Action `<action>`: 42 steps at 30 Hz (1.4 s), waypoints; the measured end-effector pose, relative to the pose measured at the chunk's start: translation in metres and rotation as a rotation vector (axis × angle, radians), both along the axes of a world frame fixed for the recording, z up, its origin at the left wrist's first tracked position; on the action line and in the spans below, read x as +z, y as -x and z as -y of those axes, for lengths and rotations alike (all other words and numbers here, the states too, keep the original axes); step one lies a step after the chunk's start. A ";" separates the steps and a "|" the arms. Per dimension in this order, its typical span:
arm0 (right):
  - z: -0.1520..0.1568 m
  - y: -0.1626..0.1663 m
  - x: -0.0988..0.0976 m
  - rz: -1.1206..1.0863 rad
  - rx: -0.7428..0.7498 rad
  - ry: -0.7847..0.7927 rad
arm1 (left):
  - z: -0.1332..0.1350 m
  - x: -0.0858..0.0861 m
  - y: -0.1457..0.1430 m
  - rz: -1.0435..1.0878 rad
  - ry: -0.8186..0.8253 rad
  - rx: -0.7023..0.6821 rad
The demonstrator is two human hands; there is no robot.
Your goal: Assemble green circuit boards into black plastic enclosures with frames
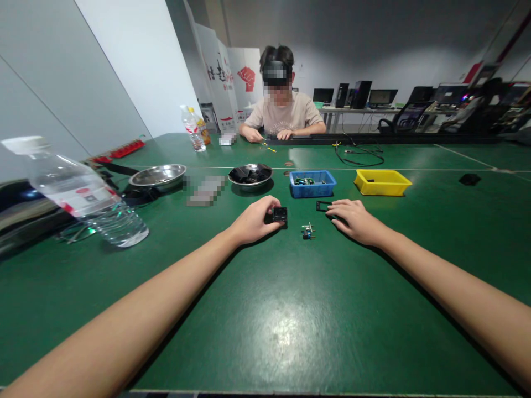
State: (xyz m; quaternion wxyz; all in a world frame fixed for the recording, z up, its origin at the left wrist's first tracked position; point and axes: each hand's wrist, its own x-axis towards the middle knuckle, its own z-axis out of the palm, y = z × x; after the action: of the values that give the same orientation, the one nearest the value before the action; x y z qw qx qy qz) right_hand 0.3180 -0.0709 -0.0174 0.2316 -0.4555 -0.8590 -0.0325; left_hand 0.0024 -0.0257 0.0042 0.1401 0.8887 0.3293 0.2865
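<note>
My left hand (254,220) rests on the green table (290,309) with its fingers pinched round a small black square housing (280,214). My right hand (353,219) lies palm down, fingers together, its fingertips touching a flat black frame piece (322,206). Between the two hands a small blue electronic part with metal pins (307,231) lies loose on the table.
Beyond the hands stand a metal bowl of black parts (250,175), a blue bin of small components (312,183), a yellow bin (382,182) and an empty metal dish (158,175). A water bottle (81,193) stands at left. A person (282,108) works across the table.
</note>
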 end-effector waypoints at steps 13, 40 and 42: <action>0.011 0.010 0.012 -0.168 0.075 0.063 | -0.001 -0.001 0.001 -0.006 -0.001 0.004; 0.005 0.011 0.002 -0.478 -0.228 0.167 | -0.002 -0.002 0.000 -0.010 -0.010 0.000; 0.006 0.010 0.002 -0.362 -0.200 0.100 | -0.002 -0.002 0.000 -0.010 -0.009 0.001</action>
State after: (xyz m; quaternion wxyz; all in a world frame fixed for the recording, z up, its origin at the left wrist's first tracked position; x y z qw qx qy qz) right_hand 0.3077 -0.0765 -0.0155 0.3549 -0.5477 -0.7545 0.0696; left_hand 0.0021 -0.0240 0.0025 0.1344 0.8906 0.3293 0.2834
